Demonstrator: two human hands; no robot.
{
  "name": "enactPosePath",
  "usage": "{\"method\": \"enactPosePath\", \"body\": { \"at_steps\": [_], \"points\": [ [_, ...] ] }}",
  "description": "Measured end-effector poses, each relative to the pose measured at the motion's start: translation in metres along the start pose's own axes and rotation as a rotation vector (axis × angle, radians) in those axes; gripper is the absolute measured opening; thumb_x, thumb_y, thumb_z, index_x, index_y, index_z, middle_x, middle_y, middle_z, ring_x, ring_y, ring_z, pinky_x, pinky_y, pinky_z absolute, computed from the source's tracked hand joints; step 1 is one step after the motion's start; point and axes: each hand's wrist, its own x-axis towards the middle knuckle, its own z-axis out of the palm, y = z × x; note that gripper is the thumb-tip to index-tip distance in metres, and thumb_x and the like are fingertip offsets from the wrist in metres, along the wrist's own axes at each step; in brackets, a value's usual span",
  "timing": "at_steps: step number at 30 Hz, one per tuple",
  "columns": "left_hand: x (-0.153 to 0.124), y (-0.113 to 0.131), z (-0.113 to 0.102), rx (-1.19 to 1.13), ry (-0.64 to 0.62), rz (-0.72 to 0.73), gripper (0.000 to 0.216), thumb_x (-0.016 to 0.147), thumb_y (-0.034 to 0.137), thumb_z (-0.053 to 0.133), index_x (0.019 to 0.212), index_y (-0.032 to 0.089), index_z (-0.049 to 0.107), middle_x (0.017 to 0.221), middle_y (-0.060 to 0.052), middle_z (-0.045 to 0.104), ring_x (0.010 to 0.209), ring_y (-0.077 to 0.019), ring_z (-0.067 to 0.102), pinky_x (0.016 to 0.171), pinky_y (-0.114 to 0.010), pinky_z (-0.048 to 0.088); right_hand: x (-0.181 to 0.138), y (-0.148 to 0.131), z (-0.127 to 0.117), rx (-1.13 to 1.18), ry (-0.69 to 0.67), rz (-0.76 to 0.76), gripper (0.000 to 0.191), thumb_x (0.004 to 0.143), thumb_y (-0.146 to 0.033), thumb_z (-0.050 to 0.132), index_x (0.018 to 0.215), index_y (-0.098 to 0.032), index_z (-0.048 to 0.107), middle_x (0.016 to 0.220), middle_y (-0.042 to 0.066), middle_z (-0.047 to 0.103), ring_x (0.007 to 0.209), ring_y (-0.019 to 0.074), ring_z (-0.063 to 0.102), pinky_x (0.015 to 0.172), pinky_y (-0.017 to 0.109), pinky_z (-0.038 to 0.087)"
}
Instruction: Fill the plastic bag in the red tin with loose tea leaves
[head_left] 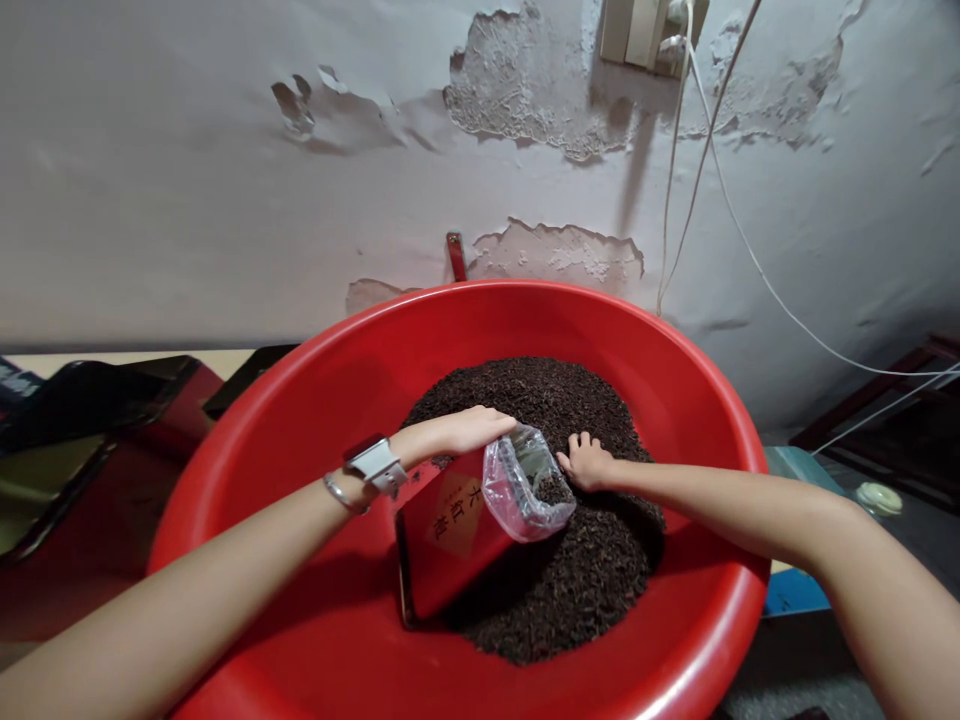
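A big red plastic basin (pixel 300 430) holds a heap of dark loose tea leaves (pixel 585 580). A red tin box (pixel 450 540) with gold characters lies tilted on the heap, its mouth lined with a clear plastic bag (pixel 517 490) that has some leaves in it. My left hand (pixel 472 430), with a white watch and a bracelet on the wrist, grips the top edge of the box near the bag's opening. My right hand (pixel 585 462) rests in the leaves right beside the bag's mouth, fingers curled into the heap.
A peeling grey wall stands right behind the basin, with a socket (pixel 652 35) and white cables (pixel 750 250) hanging down. Dark red boxes (pixel 97 430) lie at the left. A blue surface (pixel 795 590) and a small white lid (pixel 879 497) sit at the right.
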Motion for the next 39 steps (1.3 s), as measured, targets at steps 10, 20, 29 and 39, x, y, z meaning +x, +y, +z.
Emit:
{"method": "enactPosePath", "body": {
  "at_steps": [10,20,29,39],
  "points": [
    [0.001,0.000,0.001,-0.024,-0.005,0.024,0.043,0.090,0.029,0.024,0.105,0.021,0.063,0.101,-0.001,0.066,0.084,-0.0162,0.057,0.077,-0.024,0.040,0.008,-0.004,-0.003,0.043,-0.089,-0.029,0.062,0.084,-0.049,0.043,0.130,-0.009,0.035,0.133,0.023,0.037,0.115,0.0291,0.048,0.090,0.035,0.041],
    [0.001,0.000,-0.001,-0.042,-0.016,0.029,0.042,0.091,0.031,0.024,0.106,0.021,0.063,0.098,-0.001,0.067,0.080,-0.0158,0.057,0.075,-0.023,0.041,-0.005,-0.014,-0.007,0.014,-0.134,-0.091,0.034,0.086,-0.028,0.045,0.109,-0.007,0.056,0.111,0.021,0.059,0.100,0.0289,0.059,0.077,0.032,0.046],
    [0.002,0.001,0.001,0.023,-0.003,0.007,0.040,0.089,0.027,0.025,0.088,0.018,0.064,0.084,-0.001,0.067,0.073,-0.0149,0.055,0.071,-0.023,0.040,-0.005,-0.023,-0.043,0.142,0.184,-0.189,0.033,0.094,-0.030,0.028,0.107,-0.011,0.051,0.104,0.016,0.061,0.094,0.0199,0.059,0.073,0.026,0.041],
    [-0.001,0.010,-0.002,0.071,-0.002,-0.019,0.038,0.088,0.023,0.026,0.078,0.016,0.061,0.072,-0.001,0.062,0.064,-0.0128,0.052,0.061,-0.021,0.038,-0.017,-0.025,-0.060,0.630,-0.084,-0.429,0.062,0.092,-0.050,0.013,0.085,-0.011,0.060,0.088,0.007,0.064,0.067,0.0124,0.059,0.054,0.021,0.044]
  ]
}}
